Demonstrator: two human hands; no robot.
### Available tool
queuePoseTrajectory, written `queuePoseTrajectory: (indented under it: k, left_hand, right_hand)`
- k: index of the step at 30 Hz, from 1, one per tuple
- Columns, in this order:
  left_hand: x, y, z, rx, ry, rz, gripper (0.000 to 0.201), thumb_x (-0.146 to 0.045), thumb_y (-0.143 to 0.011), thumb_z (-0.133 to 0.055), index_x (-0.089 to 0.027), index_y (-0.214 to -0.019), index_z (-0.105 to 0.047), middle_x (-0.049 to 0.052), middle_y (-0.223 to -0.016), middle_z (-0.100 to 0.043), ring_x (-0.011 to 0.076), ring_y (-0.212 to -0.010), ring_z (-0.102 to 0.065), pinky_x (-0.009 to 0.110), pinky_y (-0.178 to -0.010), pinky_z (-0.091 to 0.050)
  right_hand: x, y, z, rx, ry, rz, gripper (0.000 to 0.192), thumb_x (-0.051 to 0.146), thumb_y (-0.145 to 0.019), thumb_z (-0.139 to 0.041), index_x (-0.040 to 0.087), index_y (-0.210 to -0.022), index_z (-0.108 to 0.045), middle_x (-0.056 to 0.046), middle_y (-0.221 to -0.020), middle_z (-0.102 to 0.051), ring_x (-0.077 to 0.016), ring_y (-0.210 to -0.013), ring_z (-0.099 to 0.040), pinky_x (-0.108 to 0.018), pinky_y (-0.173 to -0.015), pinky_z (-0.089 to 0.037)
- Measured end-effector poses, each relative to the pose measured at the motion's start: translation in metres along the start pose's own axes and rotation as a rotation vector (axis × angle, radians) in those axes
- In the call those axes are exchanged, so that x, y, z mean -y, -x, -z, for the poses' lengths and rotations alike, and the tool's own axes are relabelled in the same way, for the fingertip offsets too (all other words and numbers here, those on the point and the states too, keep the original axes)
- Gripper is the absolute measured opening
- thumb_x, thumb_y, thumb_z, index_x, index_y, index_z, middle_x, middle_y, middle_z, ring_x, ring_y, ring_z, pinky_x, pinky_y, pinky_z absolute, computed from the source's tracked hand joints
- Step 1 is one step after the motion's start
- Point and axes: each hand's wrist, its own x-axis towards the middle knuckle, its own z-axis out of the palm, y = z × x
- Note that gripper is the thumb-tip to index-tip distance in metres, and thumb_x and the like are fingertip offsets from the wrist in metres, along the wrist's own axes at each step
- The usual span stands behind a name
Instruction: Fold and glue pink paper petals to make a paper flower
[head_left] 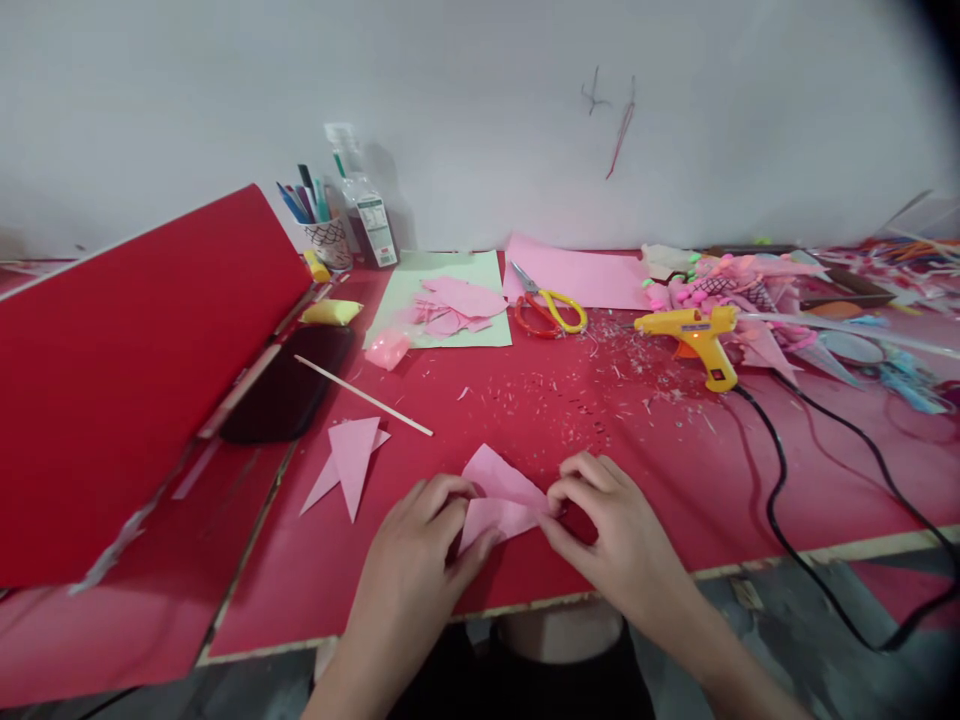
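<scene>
We pinch the folded pink paper point(499, 480) near the bench's point(277, 580) front edge: the fingers of our left hand point(420, 545) grip its left side, those of our right hand point(607, 515) its right tip. Scissors point(545, 300) lie toward the back edge.

From my remote place I can read no word or brand for certain: the bottle point(364, 203) carries a white label point(377, 228) with several printed lines, but these are too small for me. On the yellow glue gun point(709, 348) there is a small sticker point(695, 327), and its print is also too fine to read. High on the wall point(480, 120), one dark mark point(595, 92) resembles the number 4, though I cannot tell if it is really written.
</scene>
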Motion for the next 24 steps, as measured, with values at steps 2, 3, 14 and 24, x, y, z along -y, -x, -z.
queuePoseTrajectory:
  k: [2,3,14,24]
  left_hand:
    - [-0.003,-0.001,-0.001,-0.004,-0.021,0.037,0.023,-0.039,-0.079,-0.049,-0.018,-0.08,-0.06,0.006,-0.089,-0.057,0.0189,-0.078,-0.053,0.032,-0.066,-0.044]
    - [-0.005,-0.002,-0.001,-0.009,-0.039,0.063,0.025,-0.041,-0.077,-0.051,-0.018,-0.079,-0.06,0.005,-0.089,-0.056,0.0194,-0.078,-0.052,0.033,-0.066,-0.043]
    - [-0.018,-0.005,-0.003,0.026,-0.063,0.158,0.022,-0.041,-0.076,-0.051,-0.024,-0.077,-0.064,0.002,-0.086,-0.055,0.0187,-0.075,-0.052,0.034,-0.066,-0.04]
    - [-0.01,0.006,-0.003,0.004,-0.104,0.204,0.024,-0.039,-0.078,-0.049,-0.017,-0.076,-0.057,0.004,-0.088,-0.053,0.0189,-0.076,-0.051,0.034,-0.066,-0.042]
  right_hand:
    - [0.002,0.0,-0.002,-0.001,0.011,-0.022,0.018,0.034,-0.077,-0.053,0.019,-0.066,-0.052,-0.002,-0.076,-0.05,-0.016,-0.072,-0.046,-0.029,-0.064,-0.036]
    - [0.004,0.0,-0.003,0.003,0.02,-0.033,0.02,0.036,-0.076,-0.054,0.019,-0.065,-0.051,-0.002,-0.076,-0.049,-0.0163,-0.072,-0.046,-0.03,-0.064,-0.035]
    - [0.005,0.004,-0.004,-0.001,0.048,-0.049,0.012,0.029,-0.079,-0.05,0.021,-0.071,-0.054,-0.002,-0.08,-0.05,-0.0166,-0.075,-0.045,-0.03,-0.066,-0.034]
    - [0.0,0.003,0.002,-0.016,0.036,-0.122,0.009,0.015,-0.071,-0.052,0.018,-0.063,-0.05,-0.002,-0.08,-0.05,-0.0167,-0.074,-0.045,-0.03,-0.066,-0.035]
